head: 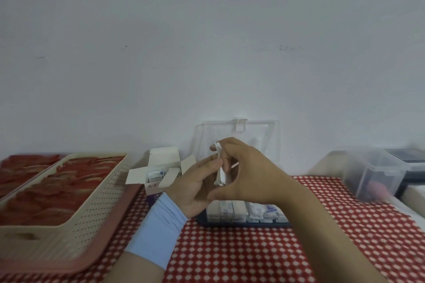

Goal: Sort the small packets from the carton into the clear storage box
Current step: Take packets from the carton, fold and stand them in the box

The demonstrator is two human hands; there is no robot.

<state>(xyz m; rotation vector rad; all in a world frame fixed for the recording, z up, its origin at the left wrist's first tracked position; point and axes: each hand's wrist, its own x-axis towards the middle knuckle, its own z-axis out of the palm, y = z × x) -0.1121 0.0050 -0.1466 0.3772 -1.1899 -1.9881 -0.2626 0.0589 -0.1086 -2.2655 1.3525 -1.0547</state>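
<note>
A small stack of white packets (221, 169) stands upright between both my hands, above the clear storage box (243, 213). My right hand (250, 172) pinches the stack from top and bottom with finger and thumb. My left hand (195, 187) grips its left side with fingers and thumb. The box has a dark blue base, an upright clear lid (269, 135) and a row of white packets standing on edge inside. The open white and purple carton (158, 177) stands just left of my left hand with more packets in it.
A cream perforated basket (101, 200) with red items sits on a pink tray at the left. A clear plastic bin (377, 174) stands at the right. The red-and-white patterned tablecloth (230, 255) covers the table; a plain wall is behind.
</note>
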